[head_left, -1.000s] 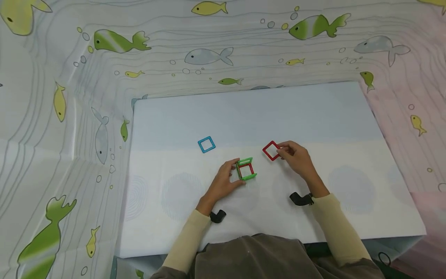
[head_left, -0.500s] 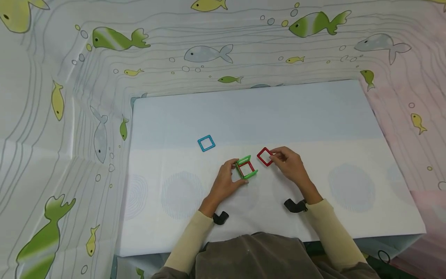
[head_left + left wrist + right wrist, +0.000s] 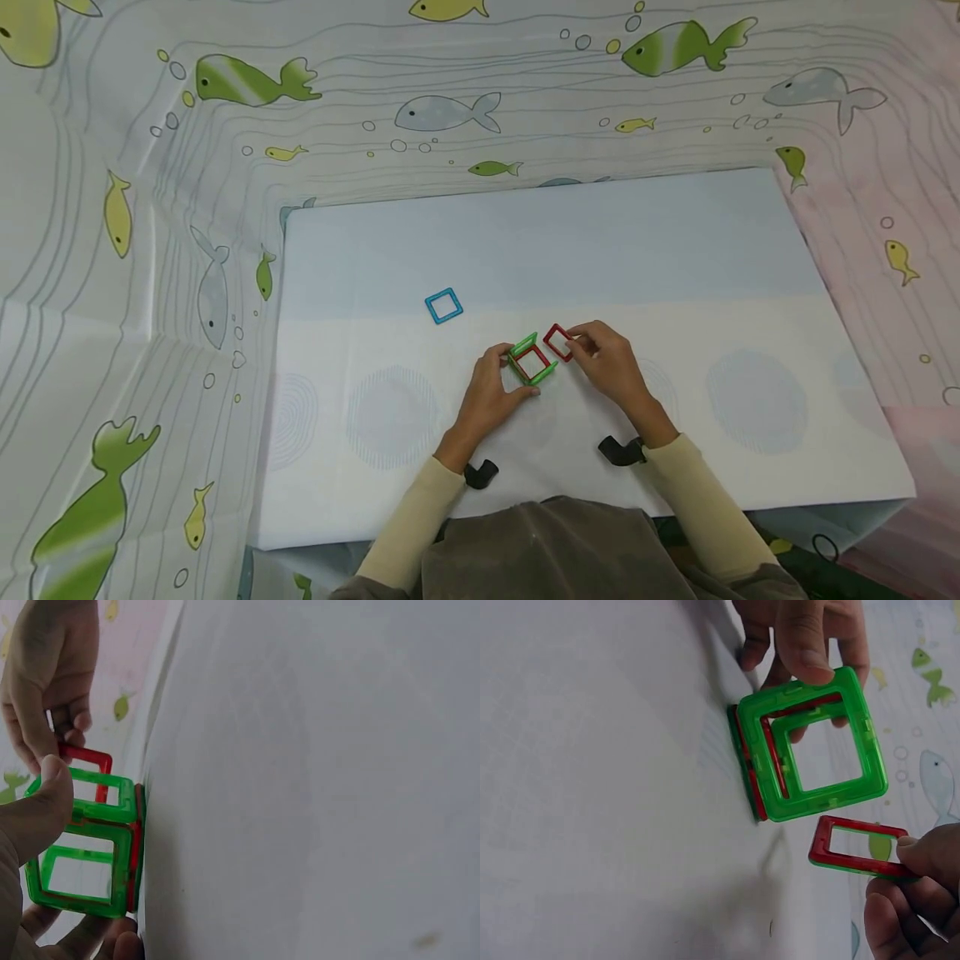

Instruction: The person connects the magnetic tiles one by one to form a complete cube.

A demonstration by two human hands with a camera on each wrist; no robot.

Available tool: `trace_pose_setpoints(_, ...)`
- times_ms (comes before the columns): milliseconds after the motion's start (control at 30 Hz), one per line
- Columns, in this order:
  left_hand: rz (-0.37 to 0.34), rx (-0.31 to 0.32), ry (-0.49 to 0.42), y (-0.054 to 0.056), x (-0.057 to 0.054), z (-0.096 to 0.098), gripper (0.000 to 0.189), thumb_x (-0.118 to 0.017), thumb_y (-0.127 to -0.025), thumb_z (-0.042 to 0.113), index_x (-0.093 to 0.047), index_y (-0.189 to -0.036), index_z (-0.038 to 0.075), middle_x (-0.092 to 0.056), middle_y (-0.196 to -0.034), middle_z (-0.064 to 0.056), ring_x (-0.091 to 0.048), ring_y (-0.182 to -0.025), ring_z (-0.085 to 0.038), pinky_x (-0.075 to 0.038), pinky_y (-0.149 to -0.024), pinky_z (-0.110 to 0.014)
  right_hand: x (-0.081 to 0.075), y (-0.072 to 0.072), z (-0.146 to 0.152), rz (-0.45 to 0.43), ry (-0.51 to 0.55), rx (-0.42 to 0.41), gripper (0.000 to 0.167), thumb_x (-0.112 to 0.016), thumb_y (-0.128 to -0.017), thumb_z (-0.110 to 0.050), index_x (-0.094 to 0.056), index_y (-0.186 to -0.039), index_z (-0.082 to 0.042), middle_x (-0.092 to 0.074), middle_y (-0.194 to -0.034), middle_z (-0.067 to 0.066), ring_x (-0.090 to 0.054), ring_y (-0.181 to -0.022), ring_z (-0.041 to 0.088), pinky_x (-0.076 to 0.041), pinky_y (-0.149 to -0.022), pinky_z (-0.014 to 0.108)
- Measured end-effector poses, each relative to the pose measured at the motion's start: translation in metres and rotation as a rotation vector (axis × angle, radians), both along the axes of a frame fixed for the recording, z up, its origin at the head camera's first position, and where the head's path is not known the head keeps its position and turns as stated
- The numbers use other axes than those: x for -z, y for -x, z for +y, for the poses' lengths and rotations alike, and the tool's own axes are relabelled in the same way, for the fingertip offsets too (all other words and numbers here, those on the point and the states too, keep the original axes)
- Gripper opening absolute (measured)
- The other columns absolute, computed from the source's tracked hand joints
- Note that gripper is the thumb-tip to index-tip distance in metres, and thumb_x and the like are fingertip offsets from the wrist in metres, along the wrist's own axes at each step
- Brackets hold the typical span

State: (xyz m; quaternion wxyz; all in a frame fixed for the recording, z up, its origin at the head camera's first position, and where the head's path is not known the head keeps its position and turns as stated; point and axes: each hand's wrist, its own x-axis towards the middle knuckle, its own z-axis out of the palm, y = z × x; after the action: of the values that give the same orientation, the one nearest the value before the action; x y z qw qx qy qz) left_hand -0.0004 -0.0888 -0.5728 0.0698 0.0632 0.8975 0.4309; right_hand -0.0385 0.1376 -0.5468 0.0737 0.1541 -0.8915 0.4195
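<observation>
My left hand [image 3: 487,398] holds a small open box of magnetic tiles [image 3: 868,742], thumb on one side and fingers on the other. Green square frames form its upright walls, and a red square frame lies at its base. The side toward my right hand has no wall. In my right hand [image 3: 617,367], thumb and fingers pinch a loose red magnetic tile [image 3: 820,838] by one edge. It is tilted, just beside the box's open side, with a narrow gap between them in the right wrist view. Part of its edge is hidden under the fingertips.
A blue square magnetic tile [image 3: 450,317] lies flat on the white table [image 3: 600,242], beyond and left of the box. Black devices are strapped at the left wrist [image 3: 482,475] and right wrist [image 3: 622,451]. Fish-patterned cloth [image 3: 360,83] surrounds the table.
My right hand has moved left and nearer to me, bringing the red magnetic tile close to the box. The left hand has turned the box slightly. The blue tile stays put.
</observation>
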Motion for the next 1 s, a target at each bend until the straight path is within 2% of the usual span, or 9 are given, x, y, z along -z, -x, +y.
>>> trace_pose_setpoints(533,0.024,-0.020,0.029,-0.002,-0.001,0.004,0.082,-0.086,-0.079,0.036,-0.038,-0.140,0.011,-0.055,-0.131,-0.008,-0.054,-0.116,-0.024,-0.050,-0.092,-0.039,-0.002,-0.001,-0.009,0.043,-0.025,-0.022,0.016,-0.072,-0.091,-0.005,-0.070,-0.106,-0.004,-0.067,-0.084,0.005,-0.062,-0.070,0.015,-0.050,-0.060,0.031)
trace_pose_setpoints(1000,0.073,-0.018,0.043,-0.004,0.003,0.006,0.079,-0.084,-0.081,0.035,-0.038,-0.140,0.009,-0.056,-0.127,-0.009,-0.054,-0.113,-0.024,-0.049,-0.091,-0.039,-0.005,-0.003,-0.015,0.012,-0.030,-0.021,0.015,-0.071,-0.092,-0.005,-0.069,-0.107,-0.003,-0.067,-0.085,0.006,-0.064,-0.070,0.016,-0.050,-0.061,0.033)
